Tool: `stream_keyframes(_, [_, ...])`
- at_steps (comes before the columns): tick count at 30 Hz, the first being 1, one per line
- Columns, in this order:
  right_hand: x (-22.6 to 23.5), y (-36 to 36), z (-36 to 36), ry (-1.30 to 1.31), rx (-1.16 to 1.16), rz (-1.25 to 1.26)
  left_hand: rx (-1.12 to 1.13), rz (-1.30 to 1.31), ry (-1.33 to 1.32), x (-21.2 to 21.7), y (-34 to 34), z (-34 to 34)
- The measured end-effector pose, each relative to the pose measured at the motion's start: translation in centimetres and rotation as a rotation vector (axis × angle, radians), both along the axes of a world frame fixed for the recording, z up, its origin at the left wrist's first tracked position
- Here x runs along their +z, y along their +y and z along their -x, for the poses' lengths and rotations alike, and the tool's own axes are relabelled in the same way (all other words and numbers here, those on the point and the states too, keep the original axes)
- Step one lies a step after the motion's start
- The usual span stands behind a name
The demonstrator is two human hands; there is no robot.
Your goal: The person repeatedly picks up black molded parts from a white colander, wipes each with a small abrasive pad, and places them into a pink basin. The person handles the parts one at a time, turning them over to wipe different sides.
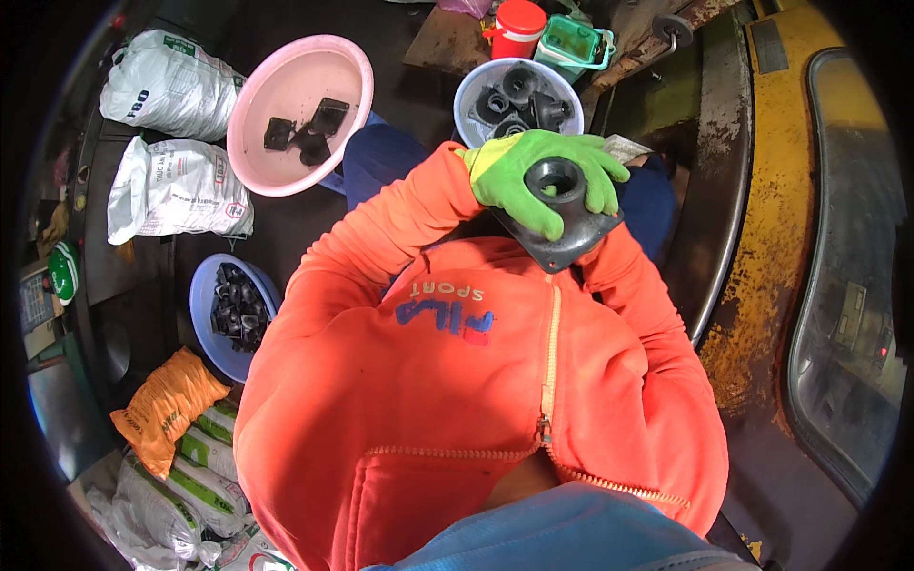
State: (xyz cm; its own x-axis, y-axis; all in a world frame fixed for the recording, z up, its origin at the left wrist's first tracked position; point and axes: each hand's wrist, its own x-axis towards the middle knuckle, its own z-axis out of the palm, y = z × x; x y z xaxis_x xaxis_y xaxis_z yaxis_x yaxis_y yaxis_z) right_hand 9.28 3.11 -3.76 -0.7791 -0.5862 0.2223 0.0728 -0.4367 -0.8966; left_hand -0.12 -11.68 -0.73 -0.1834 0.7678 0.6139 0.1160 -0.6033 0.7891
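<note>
My left hand [507, 181], in a green glove, is closed around a black flanged part [587, 232]. The part has a flat plate with rounded corners and a raised round collar with a hole. The gloved thumb lies on the near side of the collar and the fingers on its far side. My right forearm, in an orange sleeve [640, 295], comes up to the underside of the part. The right hand itself is hidden behind the part, so its fingers do not show. Just beyond my hands stands a pale basin [464, 107] holding several black ring-shaped parts [520, 86].
A pink basin [249, 90] with a few black pieces stands at the far left. Below it are white sacks [176, 190], a blue basin [203, 328] of small black pieces and an orange sack [167, 404]. A red jug [519, 24] stands behind; rusty yellow machinery [762, 238] lines the right.
</note>
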Motion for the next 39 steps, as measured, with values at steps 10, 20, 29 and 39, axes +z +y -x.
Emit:
stream_keyframes(10, [0.5,0.4,-0.1,-0.724,-0.504,0.316,-0.128,-0.393,-1.439,-4.5,-1.3,1.9])
stream_keyframes(20, [2.8,0.2,1.4,-0.485,-0.843,0.177,0.474,0.099,-0.848,-1.8,-1.3,-1.4])
stream_keyframes(29, [-1.3,-0.1,2.4,-0.188,-1.008,-0.495,-0.012,-0.049,-1.576,-6.4,-1.7,-1.9])
stream_keyframes(39, [2.0,2.9,1.8,0.665,-0.727,-1.022,-0.024,0.088,-1.456,-6.4,-2.9,-0.1])
